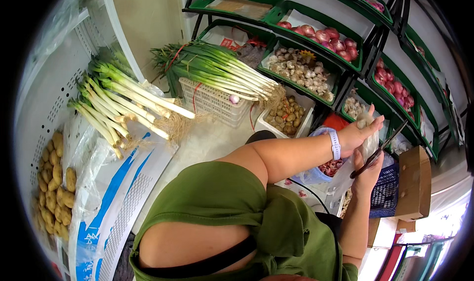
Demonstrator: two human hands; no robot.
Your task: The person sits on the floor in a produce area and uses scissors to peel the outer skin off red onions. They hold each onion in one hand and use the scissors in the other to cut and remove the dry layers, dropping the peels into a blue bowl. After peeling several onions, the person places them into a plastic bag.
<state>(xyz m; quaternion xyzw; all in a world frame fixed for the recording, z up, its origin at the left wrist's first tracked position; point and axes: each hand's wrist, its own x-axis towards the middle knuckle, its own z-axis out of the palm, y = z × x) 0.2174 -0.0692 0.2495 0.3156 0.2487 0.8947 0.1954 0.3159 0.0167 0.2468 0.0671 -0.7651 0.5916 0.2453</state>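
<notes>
At the right of the head view, my left hand, with a pale band on its wrist, holds a clear plastic bag with something whitish in it. The contents are too unclear to name. My right hand is just below, against the bag, and holds dark metal scissors. Their blades point up and to the right, and look closed or nearly so. The loose part of the bag hangs below my hands. Under them stands a light blue lined bin with reddish peelings.
Racks hold green trays of red onions and garlic. Long green onions lie on a beige plastic crate. Potatoes fill a white box. A blue basket and cardboard box stand at right; leeks lie left.
</notes>
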